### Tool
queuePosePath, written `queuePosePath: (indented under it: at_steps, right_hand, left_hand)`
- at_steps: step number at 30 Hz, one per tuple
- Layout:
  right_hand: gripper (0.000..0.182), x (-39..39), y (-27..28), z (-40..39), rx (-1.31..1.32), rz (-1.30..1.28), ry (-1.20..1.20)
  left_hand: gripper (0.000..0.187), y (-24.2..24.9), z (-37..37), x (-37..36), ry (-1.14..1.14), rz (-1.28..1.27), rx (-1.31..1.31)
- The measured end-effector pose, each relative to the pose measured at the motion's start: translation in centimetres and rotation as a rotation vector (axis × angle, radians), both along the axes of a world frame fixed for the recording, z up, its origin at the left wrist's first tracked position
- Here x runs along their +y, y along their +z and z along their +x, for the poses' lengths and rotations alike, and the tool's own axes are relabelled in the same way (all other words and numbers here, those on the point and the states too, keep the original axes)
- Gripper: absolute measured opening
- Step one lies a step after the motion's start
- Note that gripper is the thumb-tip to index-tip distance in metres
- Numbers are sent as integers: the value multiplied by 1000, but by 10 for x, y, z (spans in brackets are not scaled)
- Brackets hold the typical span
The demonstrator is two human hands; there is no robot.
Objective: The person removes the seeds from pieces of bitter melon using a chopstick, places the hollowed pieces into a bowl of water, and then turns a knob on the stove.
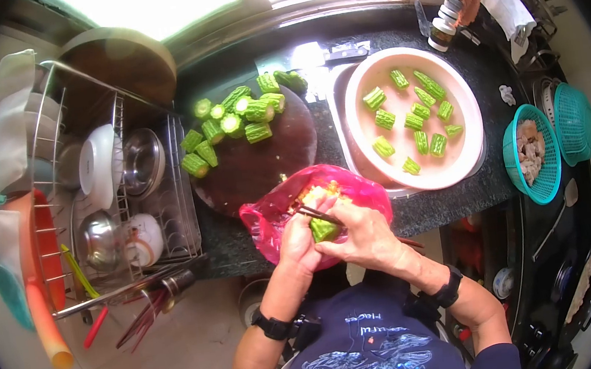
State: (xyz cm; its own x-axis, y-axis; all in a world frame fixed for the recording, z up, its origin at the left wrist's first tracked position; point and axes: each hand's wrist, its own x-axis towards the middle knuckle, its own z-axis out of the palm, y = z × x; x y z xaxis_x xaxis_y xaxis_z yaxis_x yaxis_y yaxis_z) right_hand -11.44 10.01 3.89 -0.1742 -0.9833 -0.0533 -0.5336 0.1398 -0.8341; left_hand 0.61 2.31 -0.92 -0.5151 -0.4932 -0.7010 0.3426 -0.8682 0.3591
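Over a pink plastic bag (263, 233) at the counter's front edge, my two hands are close together. My left hand (297, 239) is closed around a ridged green bitter melon piece (324, 231). Dark chopsticks (316, 214) are in the grip of my right hand (365, 232), their tips over the left fingers. The right thumb lies against the near side of the melon piece. Inside the bag shows some orange-yellow food mixture (335, 191), partly covered by my fingers.
Cut bitter melon pieces (232, 123) are heaped on a round dark board (250, 171). Several more lie in a white basin (473, 128) over the sink. Left stands a dish rack (117, 121); right, a teal basket (550, 181) holds pale chunks.
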Motion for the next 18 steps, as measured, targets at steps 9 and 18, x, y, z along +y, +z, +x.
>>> queuePosePath:
  at_steps: [9,18]
  right_hand:
    - [31,0,14,-68,-3,133,-344]
    - [31,16,-23,-119,352,98,-428]
  left_hand:
    - [8,32,-1,-36,-196,-1199,-744]
    - [15,22,0,-80,-465,-1711,-1214]
